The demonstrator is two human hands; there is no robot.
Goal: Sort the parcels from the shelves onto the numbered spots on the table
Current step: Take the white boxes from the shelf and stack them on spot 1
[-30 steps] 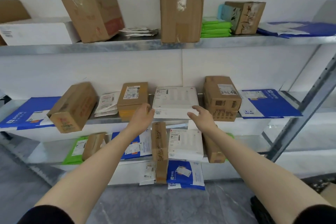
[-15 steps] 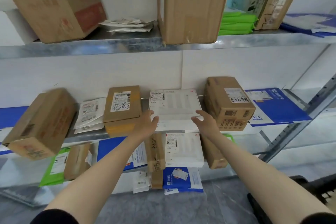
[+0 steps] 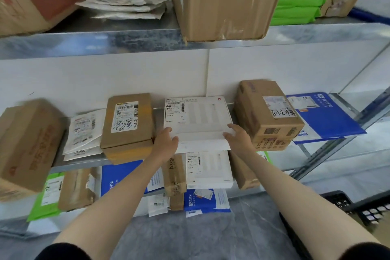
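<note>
A flat white box (image 3: 197,121) with a shipping label lies on the middle shelf (image 3: 84,161), its front edge hanging over the shelf lip. My left hand (image 3: 165,142) grips its front left corner, thumb on top. At the front right corner my right hand (image 3: 238,138) holds the box with fingers over the top face. A brown labelled box (image 3: 128,124) sits close on its left, and a stack of two brown boxes (image 3: 268,114) stands close on its right.
A tall cardboard box (image 3: 223,0) stands on the top shelf (image 3: 126,38) right above, beside green mailers (image 3: 297,9). A large tilted carton (image 3: 27,145) and white mailers (image 3: 84,133) lie at left, a blue envelope (image 3: 325,120) at right. More parcels fill the lower shelf; a black crate (image 3: 348,204) sits on the floor.
I have come closer to the shelves. Both hands have reached forward from in front of the white box and taken hold of its front corners.
</note>
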